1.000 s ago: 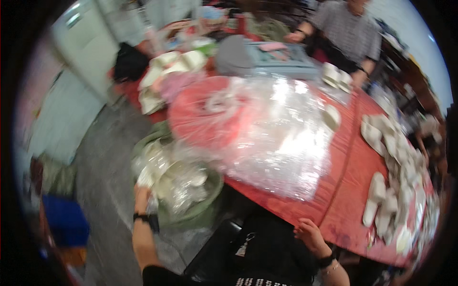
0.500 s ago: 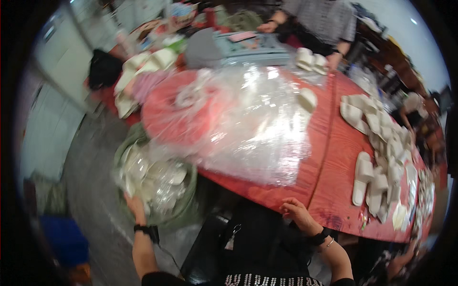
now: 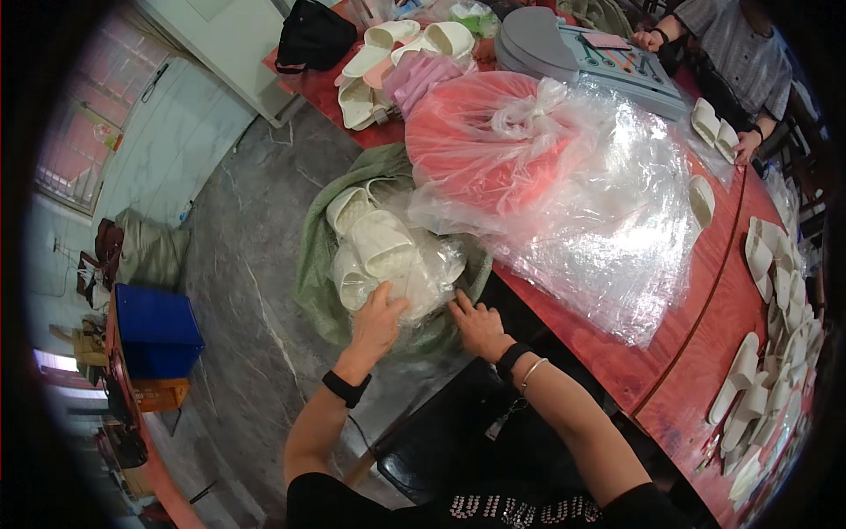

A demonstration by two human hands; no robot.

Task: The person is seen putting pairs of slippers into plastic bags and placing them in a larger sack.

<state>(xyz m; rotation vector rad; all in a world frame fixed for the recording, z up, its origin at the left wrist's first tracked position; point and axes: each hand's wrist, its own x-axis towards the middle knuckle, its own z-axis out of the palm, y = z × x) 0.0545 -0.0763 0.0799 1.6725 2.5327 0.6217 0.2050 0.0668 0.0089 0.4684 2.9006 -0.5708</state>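
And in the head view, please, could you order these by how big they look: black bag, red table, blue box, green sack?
Largest to smallest:
red table
green sack
blue box
black bag

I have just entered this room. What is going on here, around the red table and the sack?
A person works with both bare hands at a green sack beside the red table. The left hand touches the plastic-wrapped white slippers inside; the right hand is at the sack's near right side. Whether either grips anything is unclear. Loose white slippers lie on the table's right side. Across it, a co-worker's hand is beside another slipper pair.
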